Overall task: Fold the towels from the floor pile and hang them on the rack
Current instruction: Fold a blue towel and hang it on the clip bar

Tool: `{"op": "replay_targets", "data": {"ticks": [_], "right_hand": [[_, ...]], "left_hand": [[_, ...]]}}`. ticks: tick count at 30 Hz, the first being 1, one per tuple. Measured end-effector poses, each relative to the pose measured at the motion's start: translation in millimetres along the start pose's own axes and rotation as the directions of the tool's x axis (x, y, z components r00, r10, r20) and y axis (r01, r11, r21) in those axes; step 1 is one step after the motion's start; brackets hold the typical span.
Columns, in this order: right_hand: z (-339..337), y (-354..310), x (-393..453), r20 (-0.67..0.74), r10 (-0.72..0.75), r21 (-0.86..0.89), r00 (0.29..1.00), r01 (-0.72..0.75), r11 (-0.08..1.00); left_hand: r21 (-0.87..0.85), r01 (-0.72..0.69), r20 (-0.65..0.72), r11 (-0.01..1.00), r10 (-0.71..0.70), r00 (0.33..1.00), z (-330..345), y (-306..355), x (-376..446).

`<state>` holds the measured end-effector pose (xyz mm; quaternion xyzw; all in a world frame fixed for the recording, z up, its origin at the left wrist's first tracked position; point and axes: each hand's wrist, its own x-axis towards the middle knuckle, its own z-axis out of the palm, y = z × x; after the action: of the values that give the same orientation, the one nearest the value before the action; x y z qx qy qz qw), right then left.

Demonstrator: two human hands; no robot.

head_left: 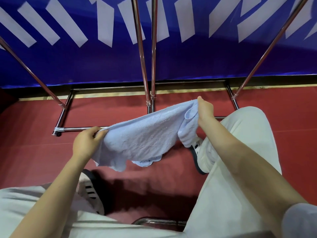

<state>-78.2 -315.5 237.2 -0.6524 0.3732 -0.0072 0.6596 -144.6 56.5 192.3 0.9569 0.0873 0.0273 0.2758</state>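
Both arms out, both hands gripping.

The left hand sits lower and nearer, knuckles up, fingers curled in a pinch on one end of the towel. The right hand reaches farther forward and higher, thumb pointing up, fingers closed round the bunched other end. Both forearms are bare (a pale sleeve shows at the right upper arm), extended from the body and angled toward each other.
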Motion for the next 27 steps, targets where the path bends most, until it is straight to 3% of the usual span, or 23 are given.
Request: {"op": "replay_targets", "data": {"ticks": [2,5,10,12,15,18,22,24,27], "right_hand": [[-1,-1,2,-0.015,0.01,0.005,1.0,-0.01,1.0],[-1,-1,3,-0.044,0.019,-0.007,0.999,-0.019,1.0],[1,0,2,-0.039,-0.018,-0.085,0.999,0.015,0.996],[2,1,2,-0.013,-0.042,-0.124,0.999,0.04,0.991],[7,4,0,0.046,-0.076,-0.212,0.996,0.084,0.974],[14,9,-3,0.105,-0.166,-0.282,0.98,0.19,0.941],[21,14,-7,0.17,-0.213,-0.308,0.962,0.257,0.916],[23,14,-9,0.208,-0.206,-0.336,0.956,0.268,0.903],[27,21,-11,0.244,-0.18,-0.355,0.953,0.261,0.898]], "left_hand": [[0.017,0.037,-0.023,0.999,-0.037,0.999,-3,-9,1],[-0.094,0.071,-0.035,0.993,-0.075,0.997,-6,-20,4],[-0.432,0.25,0.05,0.867,-0.254,0.966,0,-18,1],[-0.614,0.297,0.08,0.732,-0.317,0.945,-5,-13,2],[-0.85,0.271,0.099,0.451,-0.368,0.925,-16,-4,5],[-0.956,0.185,0.079,0.226,-0.409,0.909,-21,-5,13],[-0.984,0.18,0.138,0.012,-0.587,0.797,-30,5,16],[-0.971,0.241,0.183,0.008,-0.626,0.758,-30,9,17],[-0.922,0.372,0.235,0.104,-0.614,0.754,-21,13,19]]}}
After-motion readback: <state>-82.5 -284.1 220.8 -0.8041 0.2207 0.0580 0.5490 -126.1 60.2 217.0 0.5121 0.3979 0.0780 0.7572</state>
